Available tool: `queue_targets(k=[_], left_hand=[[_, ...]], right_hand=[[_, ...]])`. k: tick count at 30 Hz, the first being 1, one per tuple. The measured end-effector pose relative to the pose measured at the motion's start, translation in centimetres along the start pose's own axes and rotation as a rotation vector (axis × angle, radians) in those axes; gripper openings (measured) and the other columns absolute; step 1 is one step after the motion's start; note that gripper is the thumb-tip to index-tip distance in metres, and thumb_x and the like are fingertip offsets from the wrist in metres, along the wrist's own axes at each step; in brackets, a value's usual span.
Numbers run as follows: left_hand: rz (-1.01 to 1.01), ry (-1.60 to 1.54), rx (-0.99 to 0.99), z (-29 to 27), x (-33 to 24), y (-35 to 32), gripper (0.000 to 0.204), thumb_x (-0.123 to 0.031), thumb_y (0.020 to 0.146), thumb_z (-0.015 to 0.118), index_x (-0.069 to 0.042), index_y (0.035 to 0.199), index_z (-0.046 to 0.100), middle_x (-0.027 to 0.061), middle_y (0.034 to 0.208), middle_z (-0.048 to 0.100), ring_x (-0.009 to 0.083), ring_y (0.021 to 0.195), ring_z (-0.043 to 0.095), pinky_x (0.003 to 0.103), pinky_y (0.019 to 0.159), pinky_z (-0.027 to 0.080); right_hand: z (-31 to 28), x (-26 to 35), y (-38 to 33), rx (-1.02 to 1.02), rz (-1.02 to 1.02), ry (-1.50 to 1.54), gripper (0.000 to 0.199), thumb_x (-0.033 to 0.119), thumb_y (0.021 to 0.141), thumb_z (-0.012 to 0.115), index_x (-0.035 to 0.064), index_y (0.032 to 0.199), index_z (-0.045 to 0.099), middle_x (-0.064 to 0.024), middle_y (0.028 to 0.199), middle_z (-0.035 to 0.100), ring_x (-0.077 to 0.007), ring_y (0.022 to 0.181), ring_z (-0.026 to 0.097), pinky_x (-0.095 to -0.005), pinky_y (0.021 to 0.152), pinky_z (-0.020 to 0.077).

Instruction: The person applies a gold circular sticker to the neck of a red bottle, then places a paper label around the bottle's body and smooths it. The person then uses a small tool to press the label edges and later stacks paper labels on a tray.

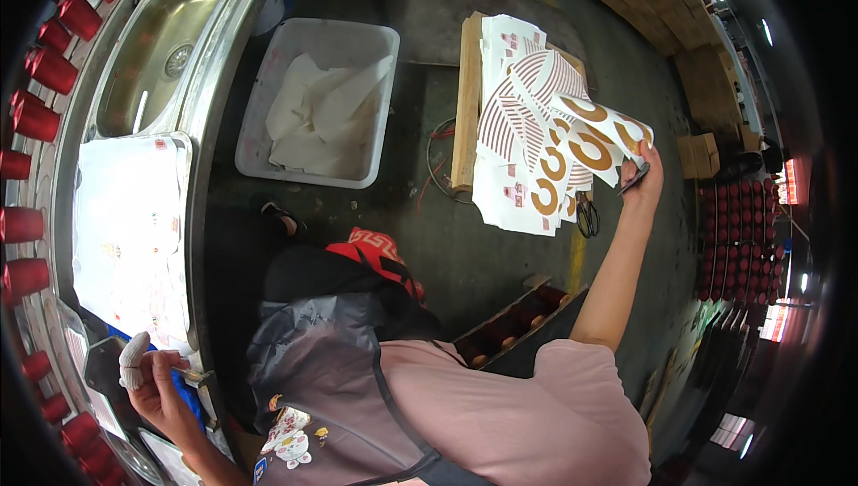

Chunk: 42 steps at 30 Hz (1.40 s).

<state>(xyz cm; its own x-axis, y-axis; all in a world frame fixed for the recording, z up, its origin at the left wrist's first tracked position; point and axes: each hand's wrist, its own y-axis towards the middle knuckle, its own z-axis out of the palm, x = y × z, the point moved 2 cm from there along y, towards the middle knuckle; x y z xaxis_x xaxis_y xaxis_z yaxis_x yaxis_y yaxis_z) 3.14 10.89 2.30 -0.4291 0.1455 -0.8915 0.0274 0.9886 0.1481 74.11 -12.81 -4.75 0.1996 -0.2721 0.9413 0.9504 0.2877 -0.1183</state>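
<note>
My right hand (645,177) reaches out to the right and grips the corner of a white printed sheet with brown ring patterns (597,139), lifted off a stack of printed sheets (523,119) on a wooden board (466,101). Near the lower left, my left hand (154,379) rests at the edge of the metal counter (204,218), fingers curled, one fingertip wrapped in white. Whether it holds anything is unclear. Beside it lies a white sheet pile (130,227) on the counter.
A steel sink (165,48) sits at the top left, with red cups (40,119) lined along the counter rim. A white plastic bin (317,101) with crumpled paper stands on the dark floor. Black scissors (587,216) lie by the stack. Red cups in racks (737,236) stand at right.
</note>
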Motion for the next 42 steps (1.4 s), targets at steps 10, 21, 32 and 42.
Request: queue_targets(k=[10, 21, 32, 42], left_hand=[[-0.046, 0.021, -0.013, 1.1, 0.1, 0.7, 0.027, -0.008, 0.101, 0.058, 0.002, 0.126, 0.061, 0.0053, 0.081, 0.064, 0.0089, 0.07, 0.057, 0.024, 0.066, 0.046], [-0.014, 0.051, 0.056, 2.4, -1.0, 1.3, 0.026, -0.009, 0.101, 0.058, 0.002, 0.125, 0.06, 0.0052, 0.081, 0.063, 0.0093, 0.07, 0.058, 0.024, 0.066, 0.048], [-0.024, 0.072, 0.074, 4.2, -1.9, 1.4, 0.025, -0.006, 0.101, 0.056, 0.003, 0.124, 0.059, 0.0056, 0.08, 0.062, 0.0098, 0.07, 0.058, 0.024, 0.067, 0.049], [-0.138, 0.135, 0.029, 6.8, -1.9, 1.6, 0.023, -0.007, 0.101, 0.057, 0.002, 0.122, 0.061, 0.004, 0.077, 0.062, 0.0087, 0.068, 0.057, 0.023, 0.065, 0.046]], right_hand=[[-7.9, -7.6, -1.6, -0.163, 0.145, -0.01, 0.021, 0.011, 0.085, 0.072, 0.0066, 0.103, 0.062, -0.0053, 0.087, 0.064, -0.0122, 0.044, 0.046, -0.0239, 0.035, 0.0328], [-13.9, -14.3, -6.2, -0.454, 0.153, -1.667, 0.049, 0.039, 0.074, 0.082, 0.0037, 0.107, 0.072, -0.0186, 0.108, 0.071, -0.0334, 0.098, 0.068, -0.0432, 0.085, 0.0528], [6.3, -16.2, 8.3, 0.043, -0.229, -1.745, 0.064, 0.037, 0.075, 0.081, 0.0026, 0.126, 0.062, -0.0205, 0.115, 0.066, -0.0363, 0.108, 0.065, -0.0435, 0.089, 0.0536], [6.8, -17.8, 17.6, 0.172, -0.185, -1.861, 0.061, 0.048, 0.077, 0.078, 0.0028, 0.115, 0.064, -0.0194, 0.112, 0.065, -0.0357, 0.107, 0.065, -0.0452, 0.089, 0.053]])
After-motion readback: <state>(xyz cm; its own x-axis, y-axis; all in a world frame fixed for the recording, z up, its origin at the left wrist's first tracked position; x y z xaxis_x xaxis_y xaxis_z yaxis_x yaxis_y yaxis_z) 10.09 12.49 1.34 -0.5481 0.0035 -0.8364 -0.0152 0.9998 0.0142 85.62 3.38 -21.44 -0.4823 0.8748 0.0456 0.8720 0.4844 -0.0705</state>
